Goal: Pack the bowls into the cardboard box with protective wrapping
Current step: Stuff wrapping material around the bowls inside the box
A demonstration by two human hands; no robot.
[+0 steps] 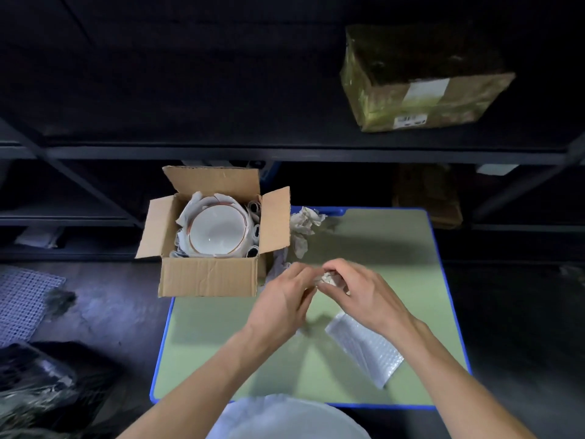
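Over table (395, 248) | both hands: left hand (285, 299), right hand (357, 289) | fingers pinching crumpled paper (327, 278)

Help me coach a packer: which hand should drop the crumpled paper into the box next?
Probably the left. Both hands grip the crumpled paper, but the left hand sits nearer the cardboard box, which stands to their left; the right hand would have to reach across.

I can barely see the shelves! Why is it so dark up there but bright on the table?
Head view: light falls mostly on the green table and cardboard box, leaving the shelves nearly black; the left hand and right hand, holding crumpled paper, cast soft shadows; the bowl shows a small glare spot.
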